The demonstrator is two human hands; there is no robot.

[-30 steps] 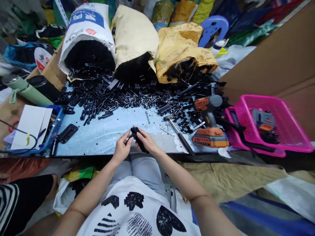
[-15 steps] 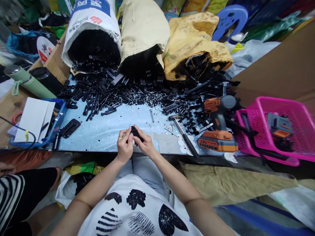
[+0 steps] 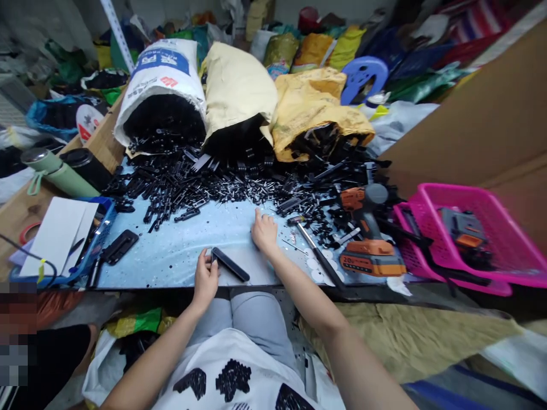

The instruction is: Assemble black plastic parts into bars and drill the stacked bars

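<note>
My left hand (image 3: 206, 278) is closed on the near-left end of a long, narrow black plastic part (image 3: 231, 264), which slants down to the right above the table's front edge. My right hand (image 3: 265, 232) is stretched forward over the blue tabletop (image 3: 200, 233), apart from that part. Its index finger extends toward loose screws (image 3: 256, 191); the other fingers are partly bent, and nothing shows in them. Whatever lies under this palm is hidden. Right of it are a thin metal rod (image 3: 294, 246) and a hammer (image 3: 316, 250) with a dark handle.
Heaps of black parts (image 3: 171, 188) spill from a white sack (image 3: 166, 74), a cream sack (image 3: 239, 85) and a yellow sack (image 3: 316, 108). An orange cordless drill (image 3: 367, 233) stands right, beside a pink basket (image 3: 482, 228). A blue tray (image 3: 109, 219) sits left. Another person is at lower left.
Both hands were together around the black part. My right hand has let go and reached forward to where a spring lay; my left keeps the part. The view has tilted up.
</note>
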